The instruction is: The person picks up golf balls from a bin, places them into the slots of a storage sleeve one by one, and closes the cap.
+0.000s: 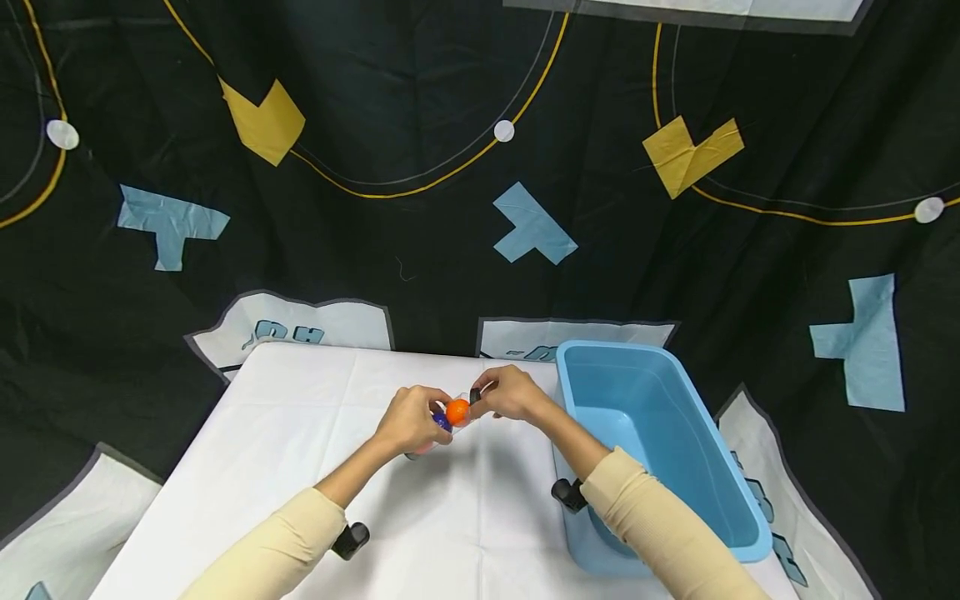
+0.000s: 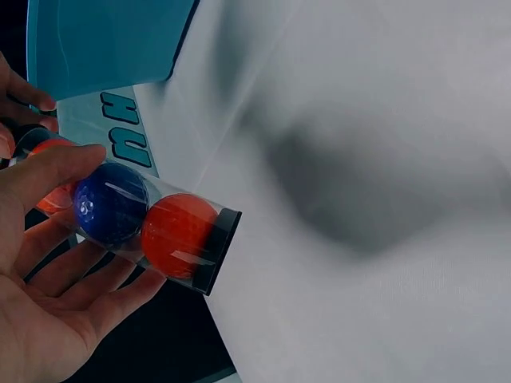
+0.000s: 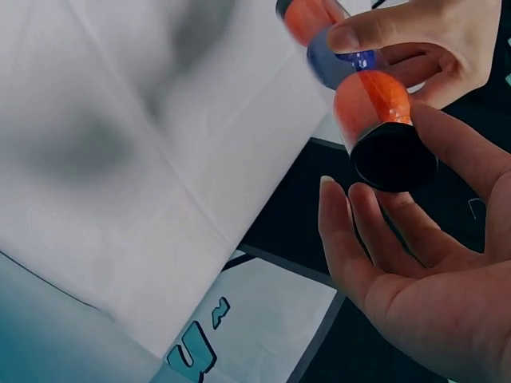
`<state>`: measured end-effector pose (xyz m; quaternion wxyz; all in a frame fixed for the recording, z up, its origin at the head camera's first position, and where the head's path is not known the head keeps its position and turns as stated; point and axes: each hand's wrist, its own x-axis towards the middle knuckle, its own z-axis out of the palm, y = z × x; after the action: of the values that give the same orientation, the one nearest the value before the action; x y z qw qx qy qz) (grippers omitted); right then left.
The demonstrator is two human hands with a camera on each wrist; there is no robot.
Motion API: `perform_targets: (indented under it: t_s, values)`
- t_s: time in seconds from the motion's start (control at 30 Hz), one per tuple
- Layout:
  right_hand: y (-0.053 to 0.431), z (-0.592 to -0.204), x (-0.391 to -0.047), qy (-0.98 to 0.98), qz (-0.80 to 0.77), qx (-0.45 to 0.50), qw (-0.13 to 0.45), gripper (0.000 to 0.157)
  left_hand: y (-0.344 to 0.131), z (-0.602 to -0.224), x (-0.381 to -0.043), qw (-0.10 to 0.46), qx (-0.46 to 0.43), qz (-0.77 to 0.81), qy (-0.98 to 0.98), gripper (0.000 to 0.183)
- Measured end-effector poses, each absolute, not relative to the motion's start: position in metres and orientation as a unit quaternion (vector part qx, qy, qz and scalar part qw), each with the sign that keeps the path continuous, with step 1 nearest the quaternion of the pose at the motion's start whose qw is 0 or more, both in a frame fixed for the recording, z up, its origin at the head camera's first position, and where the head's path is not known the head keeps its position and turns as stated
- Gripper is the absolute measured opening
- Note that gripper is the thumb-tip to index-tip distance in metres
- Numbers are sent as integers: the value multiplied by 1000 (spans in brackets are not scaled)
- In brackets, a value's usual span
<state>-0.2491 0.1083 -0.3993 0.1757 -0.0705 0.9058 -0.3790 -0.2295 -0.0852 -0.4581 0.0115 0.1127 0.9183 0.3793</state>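
Over the white table, my left hand (image 1: pixel 411 418) grips a clear tube (image 2: pixel 164 192) round its middle, thumb on one side and fingers on the other. Inside it sit a blue ball (image 2: pixel 112 204) and an orange ball (image 2: pixel 180 234), with another orange ball (image 3: pixel 370 104) toward the opposite end. A black end cap (image 2: pixel 217 252) closes the end away from my right hand. My right hand (image 1: pixel 512 393) pinches the other black cap (image 3: pixel 394 157) between thumb and fingers. The tube is held tilted, above its shadow on the cloth.
A light blue plastic bin (image 1: pixel 567 392) stands on the right side of the white table (image 1: pixel 300 417), under my right forearm. Behind the table hangs a black curtain (image 1: pixel 420 275) with yellow and blue tape pieces.
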Motion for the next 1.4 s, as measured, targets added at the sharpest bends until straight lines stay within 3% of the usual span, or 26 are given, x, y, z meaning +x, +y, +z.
perform_targets:
  t_s: [0.63,1.07,1.4]
  values:
    - [119,-410,-247,898,-394,-37,194,44,-67,-464,-228,6,127,376,918,42]
    - [127,-402,-251,852,-443,-49,274,43,-63,-465,-227,10,123,375,919,43]
    - [125,-410,-252,877,-423,-15,229,31,-58,-481,-229,-13,132,382,915,42]
